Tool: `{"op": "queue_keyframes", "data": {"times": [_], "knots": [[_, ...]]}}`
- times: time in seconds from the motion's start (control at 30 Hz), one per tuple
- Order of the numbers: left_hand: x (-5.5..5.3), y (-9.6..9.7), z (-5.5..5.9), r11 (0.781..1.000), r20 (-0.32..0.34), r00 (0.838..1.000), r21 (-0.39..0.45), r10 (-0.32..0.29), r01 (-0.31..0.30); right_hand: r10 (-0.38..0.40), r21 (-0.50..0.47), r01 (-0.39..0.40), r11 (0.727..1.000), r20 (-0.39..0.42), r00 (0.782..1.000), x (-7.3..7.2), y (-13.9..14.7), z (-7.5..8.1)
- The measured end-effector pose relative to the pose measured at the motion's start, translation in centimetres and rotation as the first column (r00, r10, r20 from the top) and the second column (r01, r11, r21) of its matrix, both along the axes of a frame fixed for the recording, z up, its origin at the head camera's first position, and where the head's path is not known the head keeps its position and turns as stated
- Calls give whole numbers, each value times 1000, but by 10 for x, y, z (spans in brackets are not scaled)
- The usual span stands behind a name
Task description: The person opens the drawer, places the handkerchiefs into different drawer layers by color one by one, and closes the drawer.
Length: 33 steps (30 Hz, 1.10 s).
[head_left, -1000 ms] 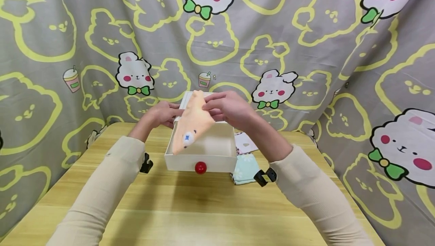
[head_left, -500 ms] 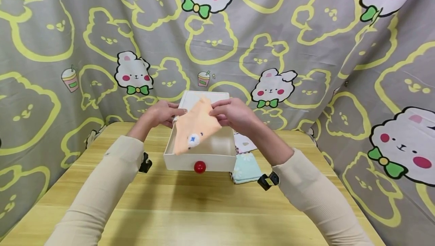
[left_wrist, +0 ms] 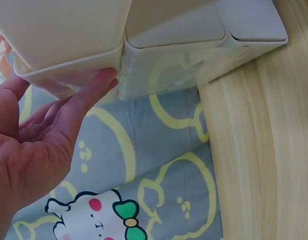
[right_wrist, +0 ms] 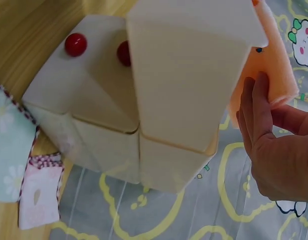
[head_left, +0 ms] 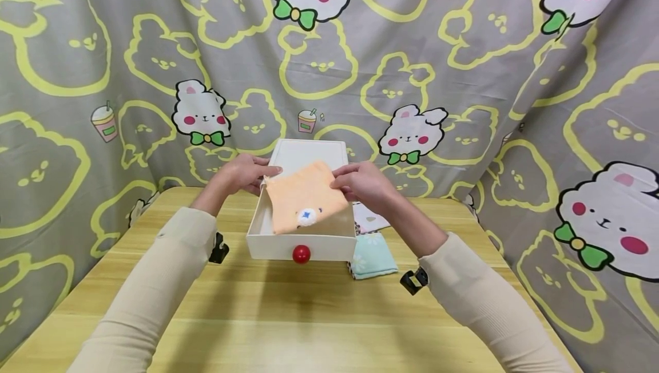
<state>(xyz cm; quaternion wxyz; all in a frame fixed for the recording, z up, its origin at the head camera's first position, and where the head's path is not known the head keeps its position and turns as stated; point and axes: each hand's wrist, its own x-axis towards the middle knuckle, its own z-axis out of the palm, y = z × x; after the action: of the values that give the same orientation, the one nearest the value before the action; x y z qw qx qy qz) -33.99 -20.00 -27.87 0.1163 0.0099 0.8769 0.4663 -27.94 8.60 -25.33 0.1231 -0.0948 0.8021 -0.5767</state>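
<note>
An orange folded hand towel (head_left: 296, 193) with a small bear face hangs over the pulled-out top drawer (head_left: 301, 247), tilted, its lower edge inside the drawer. My right hand (head_left: 362, 184) pinches the towel's right edge between thumb and fingers; the right wrist view shows the towel (right_wrist: 268, 70) in that hand's fingertips. My left hand (head_left: 242, 173) grips the upper left edge of the white drawer unit (head_left: 309, 150), near the towel's left corner. In the left wrist view the fingers (left_wrist: 96, 90) press the unit's side and the thumb reaches its top edge.
Right of the unit lie a folded mint towel (head_left: 374, 256) with daisies and a white patterned towel (head_left: 369, 217). Below the open drawer, two lower drawers with red knobs (right_wrist: 76, 44) are closed. A patterned curtain (head_left: 329, 64) hangs behind the wooden table (head_left: 288, 327).
My right hand has moved to the right and down, spreading and turning the orange towel over the drawer. My left hand stays at the unit's edge.
</note>
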Motion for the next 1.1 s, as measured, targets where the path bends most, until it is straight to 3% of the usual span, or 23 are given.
{"op": "queue_keyframes", "data": {"times": [0.3, 0.57, 0.9, 1.1], "knots": [[0, 1, 0, 1000, 6, 1000, -4, -6, 6, -24, 80, 29, 996, -65, 998, -4, 7, -6], [1, 1, 2, 1000, 26, 1000, 8, -7, 6, -15, 123, 25, 992, -75, 997, -2, 11, -7], [0, 0, 1, 1000, 22, 1000, -8, -2, 2, 106, 274, -82, 958, -71, 992, 3, 15, 1], [-1, 1, 1, 1000, 25, 1000, -6, -1, 1, 134, 316, -118, 941, -31, 990, 4, 16, 7]]}}
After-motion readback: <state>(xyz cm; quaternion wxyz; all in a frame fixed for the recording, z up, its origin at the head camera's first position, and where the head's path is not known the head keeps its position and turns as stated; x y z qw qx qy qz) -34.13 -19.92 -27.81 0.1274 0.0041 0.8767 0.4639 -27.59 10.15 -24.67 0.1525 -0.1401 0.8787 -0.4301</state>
